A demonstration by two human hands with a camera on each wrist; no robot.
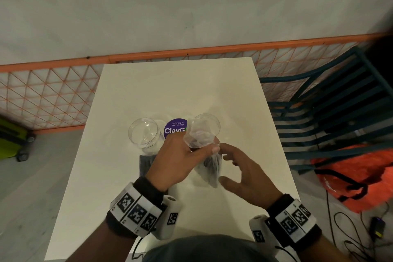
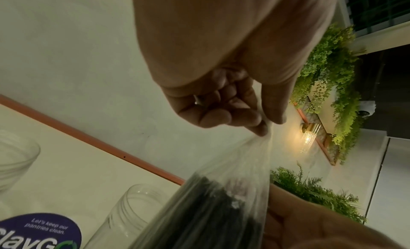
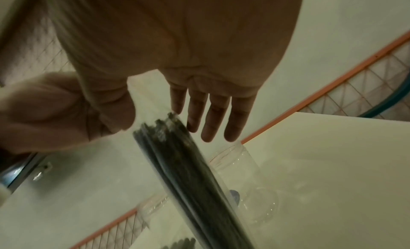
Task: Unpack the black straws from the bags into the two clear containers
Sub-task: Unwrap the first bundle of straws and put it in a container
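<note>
My left hand [image 1: 187,153] holds a clear bag of black straws [image 1: 209,164] above the table, pinching its gathered top [image 2: 261,130]. The bag of black straws [image 3: 184,165] hangs slanted, just in front of the right clear container [image 1: 207,125]. My right hand [image 1: 240,168] hovers open beside the bag, with its fingers [image 3: 210,116] straight and holding nothing. The left clear container [image 1: 144,132] stands empty. A second bag of straws [image 1: 146,162] lies on the table, partly hidden under my left wrist.
A round purple sticker [image 1: 175,128] lies between the containers on the white table [image 1: 170,91]. An orange mesh fence [image 1: 53,91] runs behind the table. A dark slatted chair [image 1: 331,108] and an orange bag [image 1: 357,176] stand on the right.
</note>
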